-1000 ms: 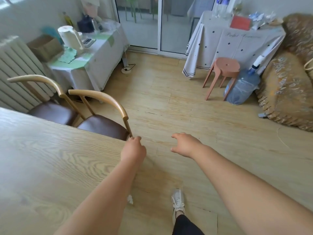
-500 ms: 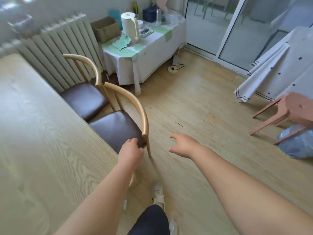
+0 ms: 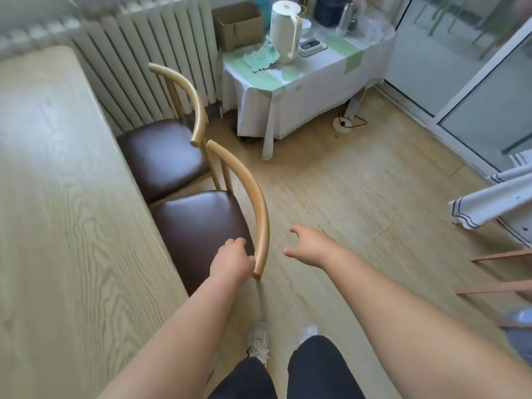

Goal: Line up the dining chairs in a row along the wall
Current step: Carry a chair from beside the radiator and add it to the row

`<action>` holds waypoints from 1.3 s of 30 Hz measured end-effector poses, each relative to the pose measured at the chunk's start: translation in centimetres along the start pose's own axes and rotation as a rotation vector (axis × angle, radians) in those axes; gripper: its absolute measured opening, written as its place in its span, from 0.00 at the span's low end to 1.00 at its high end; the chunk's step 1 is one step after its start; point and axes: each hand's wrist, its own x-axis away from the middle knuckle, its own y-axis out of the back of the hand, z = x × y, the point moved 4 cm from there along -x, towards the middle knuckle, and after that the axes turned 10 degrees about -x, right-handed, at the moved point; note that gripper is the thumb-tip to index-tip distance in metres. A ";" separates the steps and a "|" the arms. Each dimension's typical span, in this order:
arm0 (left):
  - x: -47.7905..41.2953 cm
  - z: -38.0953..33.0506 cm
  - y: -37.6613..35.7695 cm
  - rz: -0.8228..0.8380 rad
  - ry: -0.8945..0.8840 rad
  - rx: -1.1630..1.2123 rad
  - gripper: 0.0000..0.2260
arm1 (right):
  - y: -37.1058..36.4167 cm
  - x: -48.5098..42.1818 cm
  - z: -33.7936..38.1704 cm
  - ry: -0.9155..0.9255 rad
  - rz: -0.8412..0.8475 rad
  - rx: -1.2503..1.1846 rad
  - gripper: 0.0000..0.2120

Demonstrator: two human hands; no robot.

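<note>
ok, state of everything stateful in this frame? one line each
left hand: closed around the near end of the near chair's backrest
right hand: open, fingers spread, touching nothing
near chair: upright, seat partly under the dining table
far chair: upright, beside the near chair, by the radiator
cardboard box: flaps open
kettle: upright, lid shut

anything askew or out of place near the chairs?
Nothing damaged or spilled. The two chairs, near and far, sit side by side along the table; a cable trails on the floor beside the side table.
</note>
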 end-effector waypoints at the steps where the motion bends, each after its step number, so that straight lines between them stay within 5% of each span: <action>1: -0.5 -0.1 -0.2 0.022 0.021 0.017 0.25 | 0.2 -1.1 0.2 0.004 0.007 0.017 0.34; 12: -5.8 -3.2 -4.2 0.121 0.383 0.396 0.21 | 1.2 -13.2 0.0 0.059 0.214 0.036 0.38; 21: -8.4 -3.8 -8.2 -0.006 0.617 0.831 0.19 | 0.4 -20.9 1.6 0.024 0.306 -0.148 0.42; 27: -8.2 -3.7 -8.8 -0.046 0.642 0.914 0.18 | -2.1 -22.4 3.9 -0.048 0.302 -0.282 0.21; 39: -7.7 -4.3 -8.9 -0.036 0.669 0.909 0.18 | -2.3 -21.8 3.4 -0.120 0.237 -0.471 0.15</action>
